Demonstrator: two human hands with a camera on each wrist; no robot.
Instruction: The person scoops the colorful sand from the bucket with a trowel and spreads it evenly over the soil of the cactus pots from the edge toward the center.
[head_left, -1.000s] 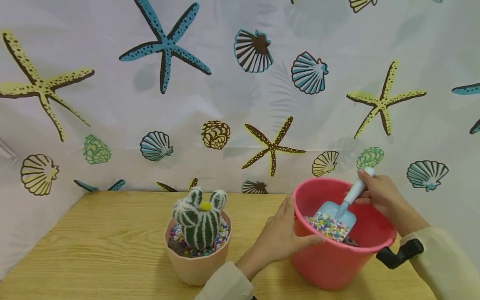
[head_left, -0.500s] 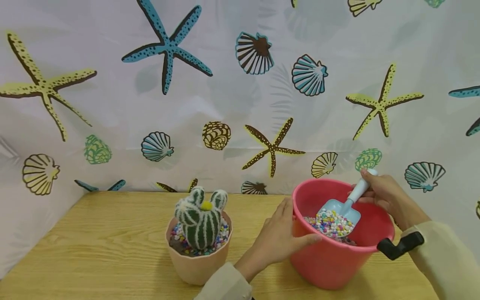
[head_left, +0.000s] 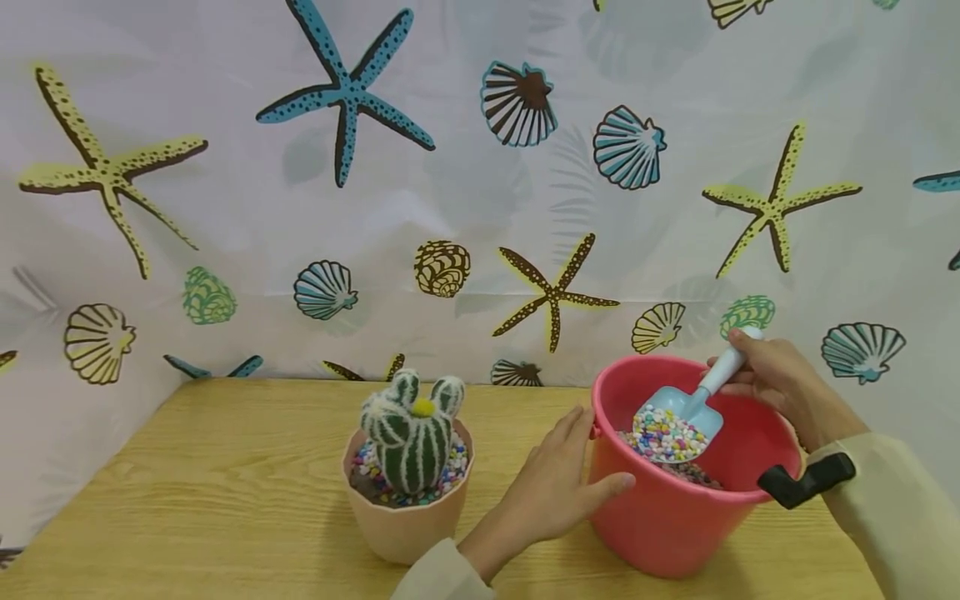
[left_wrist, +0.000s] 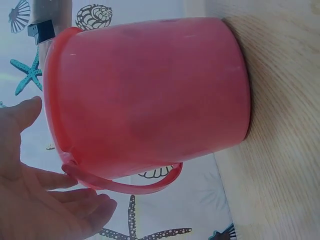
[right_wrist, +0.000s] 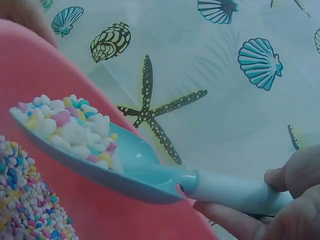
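Left hand (head_left: 558,492), fingers straight and slightly spread, presses flat against the side of the red bucket (head_left: 660,525) on the wooden table (head_left: 225,500), steadying it. Beyond, the right hand (head_left: 776,379) curls around the handle of a blue scoop (head_left: 686,417), held level over the bucket so its coloured pebbles (head_left: 663,433) stay heaped; the potted cactus (head_left: 412,442) stands just left.
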